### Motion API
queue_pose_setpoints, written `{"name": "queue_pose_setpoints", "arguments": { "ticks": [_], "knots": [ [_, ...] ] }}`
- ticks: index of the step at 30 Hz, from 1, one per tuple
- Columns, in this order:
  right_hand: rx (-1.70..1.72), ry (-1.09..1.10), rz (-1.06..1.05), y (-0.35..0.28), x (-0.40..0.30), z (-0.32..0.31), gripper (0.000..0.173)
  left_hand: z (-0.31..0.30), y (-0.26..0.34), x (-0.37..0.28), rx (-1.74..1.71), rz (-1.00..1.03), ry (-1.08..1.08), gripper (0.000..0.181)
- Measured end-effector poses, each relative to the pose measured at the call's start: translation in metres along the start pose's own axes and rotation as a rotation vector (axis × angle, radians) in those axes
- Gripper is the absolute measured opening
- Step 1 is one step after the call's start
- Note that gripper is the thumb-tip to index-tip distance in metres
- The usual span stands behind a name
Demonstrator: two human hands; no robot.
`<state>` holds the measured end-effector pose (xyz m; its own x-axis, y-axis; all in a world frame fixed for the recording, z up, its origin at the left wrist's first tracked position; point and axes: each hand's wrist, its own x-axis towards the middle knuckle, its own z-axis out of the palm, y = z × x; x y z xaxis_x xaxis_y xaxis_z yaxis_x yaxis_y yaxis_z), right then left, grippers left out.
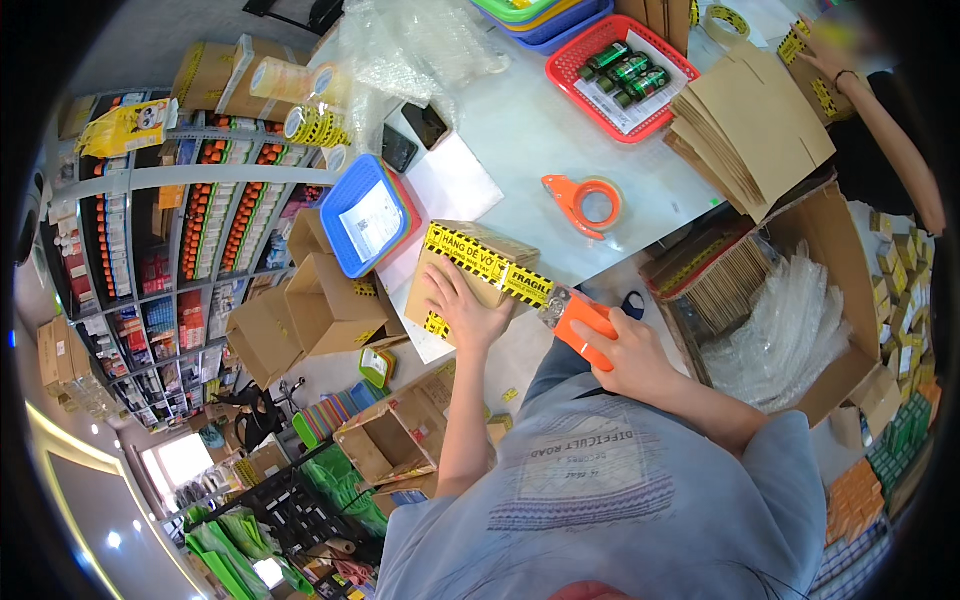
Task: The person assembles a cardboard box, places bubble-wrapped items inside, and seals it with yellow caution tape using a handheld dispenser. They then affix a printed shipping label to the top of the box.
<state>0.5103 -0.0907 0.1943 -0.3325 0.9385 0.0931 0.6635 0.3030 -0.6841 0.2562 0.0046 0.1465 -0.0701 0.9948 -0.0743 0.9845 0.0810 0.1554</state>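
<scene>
A small cardboard box [480, 238] sits at the near corner of the white table, with yellow-and-black fragile tape [480, 261] across its top edge. Spread over the box's near face is my left hand [469, 307], fingers touching it just below the tape. My right hand [626, 349] grips an orange tape dispenser [585, 326] to the right of the box. The strip of tape runs from the box to the dispenser's metal head. A second orange dispenser [585, 206] with clear tape lies on the table beyond.
Left of the box is a blue basket [365, 217] holding a printed paper. Farther off, a red basket [622, 79] contains several green bottles. Flat cardboard [757, 127] is stacked at the right, above a large carton [840, 300] with bubble wrap. A co-worker's arm [885, 127] reaches in at the upper right.
</scene>
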Motion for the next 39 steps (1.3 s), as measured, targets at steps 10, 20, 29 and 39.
{"name": "queue_pose_setpoints", "arguments": {
  "ticks": [10, 20, 29, 39],
  "knots": [
    [-0.142, -0.107, 0.044, 0.017, 0.038, 0.036, 0.059, -0.017, -0.012, 0.000, -0.030, 0.080, -0.155, 0.130],
    [0.091, -0.133, 0.186, 0.020, 0.075, 0.044, 0.050, 0.016, 0.042, 0.010, 0.139, 0.022, 0.066, 0.106],
    [0.707, -0.094, 0.675, 0.076, 0.065, 0.002, 0.052, -0.018, 0.043, 0.016, 0.024, 0.084, -0.166, 0.095],
    [1.064, 0.560, 0.726, 0.202, 0.167, -0.006, 0.035, -0.041, -0.036, 0.108, -0.183, 0.220, -0.297, 0.076]
  ]
}}
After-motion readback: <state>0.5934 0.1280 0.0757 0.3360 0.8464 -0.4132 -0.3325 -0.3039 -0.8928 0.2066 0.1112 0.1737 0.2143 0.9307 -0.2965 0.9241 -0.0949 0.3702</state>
